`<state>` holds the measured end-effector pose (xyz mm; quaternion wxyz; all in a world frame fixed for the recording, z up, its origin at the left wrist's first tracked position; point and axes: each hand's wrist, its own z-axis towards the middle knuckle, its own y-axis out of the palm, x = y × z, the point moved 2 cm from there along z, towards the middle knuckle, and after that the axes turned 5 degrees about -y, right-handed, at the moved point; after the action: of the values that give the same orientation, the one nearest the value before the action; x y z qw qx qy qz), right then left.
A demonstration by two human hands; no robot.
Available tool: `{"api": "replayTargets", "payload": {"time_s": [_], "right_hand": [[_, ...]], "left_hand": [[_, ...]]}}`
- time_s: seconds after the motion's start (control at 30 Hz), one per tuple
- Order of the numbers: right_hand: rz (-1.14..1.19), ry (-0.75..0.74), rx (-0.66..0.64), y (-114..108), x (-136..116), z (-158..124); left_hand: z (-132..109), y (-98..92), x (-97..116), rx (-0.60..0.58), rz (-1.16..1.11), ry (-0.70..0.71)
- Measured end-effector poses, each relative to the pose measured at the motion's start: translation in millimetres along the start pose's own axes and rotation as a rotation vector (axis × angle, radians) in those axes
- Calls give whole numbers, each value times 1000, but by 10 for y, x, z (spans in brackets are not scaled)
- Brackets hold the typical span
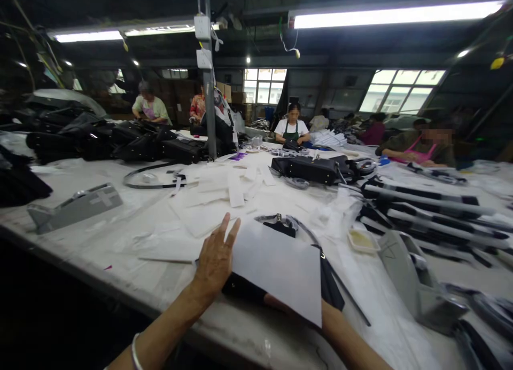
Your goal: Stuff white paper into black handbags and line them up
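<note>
A black bag (248,289) lies in front of me at the table's near edge. A stiff white sheet (276,268) covers most of its top, and a black handle part with a metal fitting (279,223) shows beyond it. My left hand (214,258) rests along the left edge of sheet and bag, its fingers stretched out and pointing away from me. My right hand (331,316) reaches in from the right beneath the sheet; its fingers are mostly hidden, so their grip is unclear. The bag's dark side panel (332,284) and a long strap stick out on the right.
Grey tape dispensers stand left (76,207) and right (417,279). White paper pieces (236,188) lie beyond my hands, near a shallow dish (363,242). Black bags (308,168) and wrapped straps (433,218) lie farther off. A metal post (209,92) rises mid-table; several people work behind.
</note>
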<state>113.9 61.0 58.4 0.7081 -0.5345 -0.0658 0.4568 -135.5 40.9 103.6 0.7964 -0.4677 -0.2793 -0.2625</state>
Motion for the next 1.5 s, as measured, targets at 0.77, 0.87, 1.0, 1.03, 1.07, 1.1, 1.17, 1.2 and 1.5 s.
{"api": "replayTargets", "payload": {"time_s": [0.77, 0.87, 1.0, 1.03, 1.07, 1.1, 1.17, 1.2, 1.5], "right_hand": [[-227, -70, 229, 290, -169, -332], [-234, -107, 197, 209, -254, -458], [-146, -165, 199, -74, -426, -561], [-118, -170, 218, -174, -479, -555], [-93, -168, 244, -278, -530, -530], [-73, -157, 274, -380, -575, -482], [-46, -110, 301, -541, -620, -322], [-37, -82, 288, -586, -614, -215], [-136, 179, -258, -45, -31, 397]], "left_hand": [[-283, 726, 505, -476, 402, 653], [-346, 780, 411, -492, 378, 705], [-417, 817, 342, -420, 372, 761], [-435, 823, 335, -398, 371, 776], [-451, 827, 329, -382, 369, 789], [-464, 830, 325, -373, 365, 797], [-479, 830, 319, -360, 354, 803], [-481, 829, 318, -356, 348, 805], [-481, 815, 280, -343, 277, 917]]}}
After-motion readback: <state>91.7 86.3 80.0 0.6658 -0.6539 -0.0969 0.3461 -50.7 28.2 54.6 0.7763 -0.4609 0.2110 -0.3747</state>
